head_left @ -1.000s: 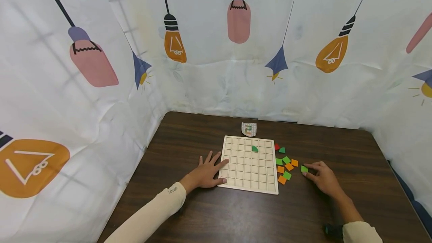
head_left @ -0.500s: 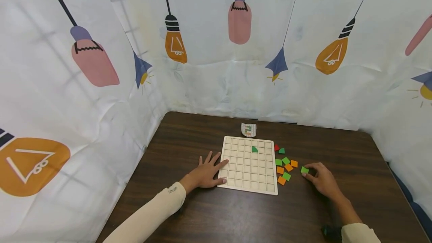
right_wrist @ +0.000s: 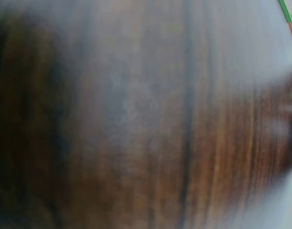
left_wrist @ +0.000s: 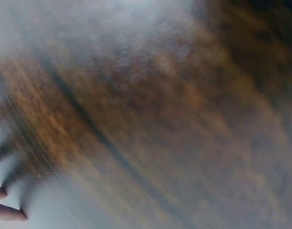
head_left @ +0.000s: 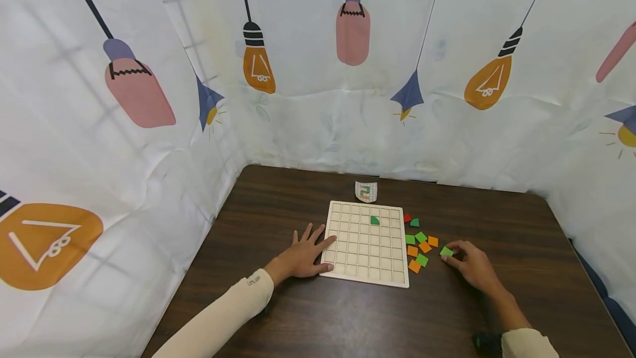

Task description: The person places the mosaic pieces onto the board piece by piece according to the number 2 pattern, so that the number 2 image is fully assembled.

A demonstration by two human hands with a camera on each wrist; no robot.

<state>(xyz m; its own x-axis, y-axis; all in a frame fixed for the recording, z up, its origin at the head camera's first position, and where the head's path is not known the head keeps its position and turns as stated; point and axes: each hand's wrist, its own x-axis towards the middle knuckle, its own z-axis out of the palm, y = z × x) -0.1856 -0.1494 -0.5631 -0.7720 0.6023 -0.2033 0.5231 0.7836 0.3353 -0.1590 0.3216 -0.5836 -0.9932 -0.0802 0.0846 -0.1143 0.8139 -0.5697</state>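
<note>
My left hand (head_left: 302, 254) lies with spread fingers over the left edge of a pale gridded board (head_left: 355, 247), thumb and fingertips on its surface. A dark green quarter-round piece (head_left: 375, 220) sits in one of the board's upper cells. To the right of the board, my right hand (head_left: 473, 264) pinches a light green square tile (head_left: 446, 251) between thumb and fingers. Only a few left fingertips (left_wrist: 10, 213) show in the left wrist view. The right wrist view is mostly blurred table.
Beside the board's right edge lie several loose pieces: orange tiles (head_left: 424, 247), light green tiles (head_left: 421, 237), a red piece (head_left: 407, 217) and a dark green piece (head_left: 414, 222). A small printed pattern card (head_left: 366, 191) stands behind the board on the dark wooden table (head_left: 293, 198).
The green tile in my right hand has turned and shifted slightly left. My left hand stays on the board.
</note>
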